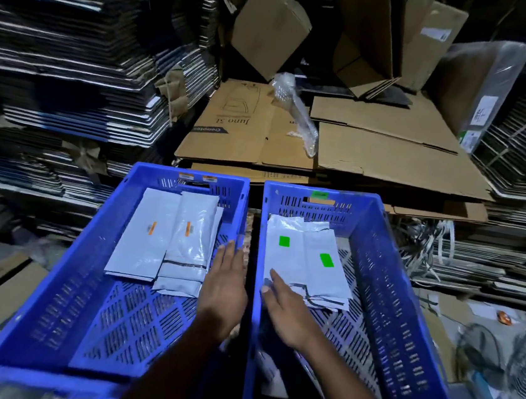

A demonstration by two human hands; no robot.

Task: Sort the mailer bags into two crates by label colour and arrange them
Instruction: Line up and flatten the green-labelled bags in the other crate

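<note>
White plastic mailer bags, split between two blue crates side by side. In the left crate (48,289): three visible, at its far end, toward 12 o'clock — one orange-labelled bag (143,235) lying flat, a second orange-labelled bag (189,237) overlapping its 3 o'clock edge, a third bag (218,223) mostly hidden beneath, label unseen. In the right crate (406,314): two green-labelled bags counted, also at the far end — one (282,250) at 9 o'clock, the other (326,265) just beside it at 3 o'clock, overlapping; more layers possibly beneath, count unclear. Two orange stickers (197,177) on the left crate's far rim, one green sticker (319,194) on the right crate's.

Left hand (225,287) released, fingers straight and together, over the left crate's 3 o'clock wall beside the orange-labelled stack. Right hand (285,310) flat too, fingers extended, resting on the near 9 o'clock corner of the green-labelled bags, grasping nothing.

Beyond, at 12 o'clock: flattened brown cardboard sheets (343,143), a bubble-wrap roll (294,111), upright cartons (271,26), dark stacks of folded board (69,46).
</note>
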